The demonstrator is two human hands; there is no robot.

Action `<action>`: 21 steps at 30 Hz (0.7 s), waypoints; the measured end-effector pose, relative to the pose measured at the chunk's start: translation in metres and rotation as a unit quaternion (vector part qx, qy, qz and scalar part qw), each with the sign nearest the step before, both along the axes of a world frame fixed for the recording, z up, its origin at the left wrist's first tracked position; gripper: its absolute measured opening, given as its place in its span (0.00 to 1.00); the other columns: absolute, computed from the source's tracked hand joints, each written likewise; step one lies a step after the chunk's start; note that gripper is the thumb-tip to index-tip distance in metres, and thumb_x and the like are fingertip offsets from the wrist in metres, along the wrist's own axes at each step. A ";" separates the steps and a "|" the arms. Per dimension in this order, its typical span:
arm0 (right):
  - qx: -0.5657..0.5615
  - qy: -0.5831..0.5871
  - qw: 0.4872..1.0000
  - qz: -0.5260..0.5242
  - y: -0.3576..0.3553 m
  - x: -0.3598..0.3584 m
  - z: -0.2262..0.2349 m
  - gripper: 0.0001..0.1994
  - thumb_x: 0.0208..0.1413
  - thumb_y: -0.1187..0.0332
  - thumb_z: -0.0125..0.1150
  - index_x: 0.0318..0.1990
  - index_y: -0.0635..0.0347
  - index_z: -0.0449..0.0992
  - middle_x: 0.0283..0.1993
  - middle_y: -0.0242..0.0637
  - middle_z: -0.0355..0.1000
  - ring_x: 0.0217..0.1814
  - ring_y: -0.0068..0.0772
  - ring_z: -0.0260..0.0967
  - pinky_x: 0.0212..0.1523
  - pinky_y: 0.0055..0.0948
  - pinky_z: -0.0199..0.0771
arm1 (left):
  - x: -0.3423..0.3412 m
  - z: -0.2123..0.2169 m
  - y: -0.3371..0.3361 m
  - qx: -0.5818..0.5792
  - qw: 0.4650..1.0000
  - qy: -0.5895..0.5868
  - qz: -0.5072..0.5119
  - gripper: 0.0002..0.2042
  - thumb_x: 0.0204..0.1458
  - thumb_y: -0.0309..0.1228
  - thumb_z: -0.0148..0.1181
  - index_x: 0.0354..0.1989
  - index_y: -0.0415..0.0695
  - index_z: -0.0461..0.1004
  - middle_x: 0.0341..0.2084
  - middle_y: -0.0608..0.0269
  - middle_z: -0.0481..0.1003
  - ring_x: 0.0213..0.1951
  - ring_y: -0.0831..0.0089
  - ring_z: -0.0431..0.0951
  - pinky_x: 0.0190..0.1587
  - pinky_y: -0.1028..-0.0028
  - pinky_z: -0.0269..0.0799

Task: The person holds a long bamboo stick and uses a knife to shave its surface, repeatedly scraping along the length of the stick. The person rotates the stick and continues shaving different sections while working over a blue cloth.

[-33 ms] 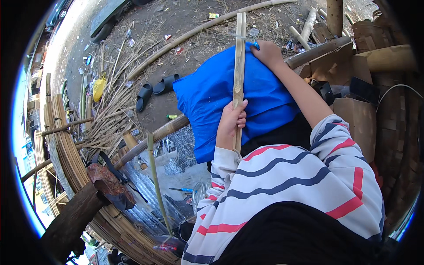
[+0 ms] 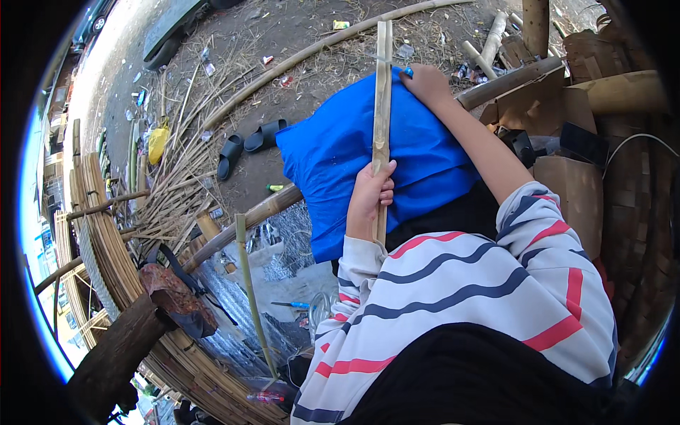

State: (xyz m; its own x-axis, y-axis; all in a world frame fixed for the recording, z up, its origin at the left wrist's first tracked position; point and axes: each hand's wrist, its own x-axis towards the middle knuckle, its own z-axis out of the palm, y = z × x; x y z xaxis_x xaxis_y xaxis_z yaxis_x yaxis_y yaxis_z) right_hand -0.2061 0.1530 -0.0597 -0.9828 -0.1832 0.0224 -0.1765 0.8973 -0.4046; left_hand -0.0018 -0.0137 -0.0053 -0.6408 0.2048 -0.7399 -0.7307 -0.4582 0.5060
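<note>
the left hand (image 2: 372, 190) was clamped on the strip (image 2: 382, 117), fingers wrapped round its lower part with the thumb up along it, a grip that seemed meant to keep it from sliding or turning. the strip stood lengthwise over the blue cloth (image 2: 329, 145), its near end by the shirt (image 2: 453, 273) and its far end past the cloth's edge, perhaps so that the body could back it.

the right hand (image 2: 428, 83) was curled closed on a small blue piece (image 2: 408, 72), just right of the strip's far part; most of that piece was hidden, so its kind could not be told. the right arm reached well forward, probably for access to that end.

the cloth was spread over the lap, likely to shield it. a blue-handled tool (image 2: 300, 305) lay to the left, near the body, probably for easy reach. the sandals (image 2: 229, 157) sat on the ground (image 2: 312, 92), beyond the pole (image 2: 273, 205).
</note>
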 end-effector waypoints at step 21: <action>0.011 0.065 0.995 0.078 -0.025 -0.041 -0.031 0.23 0.65 0.57 0.39 0.27 0.61 0.79 0.30 0.47 0.77 0.35 0.47 0.77 0.38 0.44 0.75 | -0.003 -0.001 -0.010 0.002 1.000 -0.017 0.011 0.10 0.55 0.25 0.55 0.31 0.51 0.59 0.12 0.76 0.57 0.11 0.88 0.55 0.12 0.84 0.50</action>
State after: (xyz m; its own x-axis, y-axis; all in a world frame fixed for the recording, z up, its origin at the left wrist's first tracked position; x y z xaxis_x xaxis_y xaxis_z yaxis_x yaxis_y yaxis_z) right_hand -0.2474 0.1277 -0.0902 -0.9316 -0.3349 0.1412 -0.3635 0.8635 -0.3496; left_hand -0.0049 -0.0237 -0.0062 -0.6195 0.1928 -0.7610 -0.7370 -0.4767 0.4792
